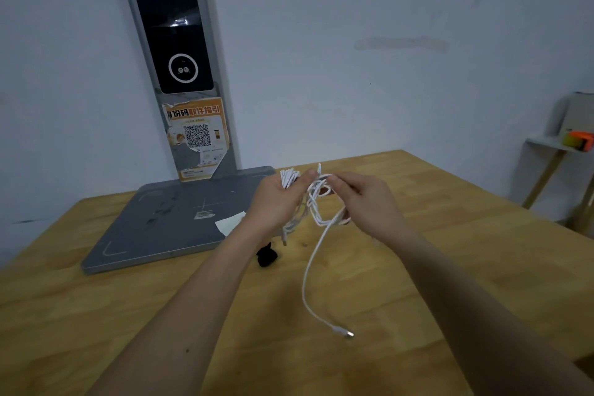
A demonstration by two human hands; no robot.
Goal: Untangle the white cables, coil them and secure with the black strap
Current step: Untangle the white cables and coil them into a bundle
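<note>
Head view: left hand closed around a gathered bunch of white cables, right hand pinching the tangled loops just beside it, both raised over the wooden table; one plug end trails near. Step in hand, judged: untangling, best done by feeding that free end back through loops, never tugging. Count: two hands, one black strap on the table below; cable number cannot be told.

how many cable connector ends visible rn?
2 clearly. One plug lies on the wooden table at the end of the long loose strand; another end dangles below the left hand. More may be hidden in the tangle or hands.
</note>
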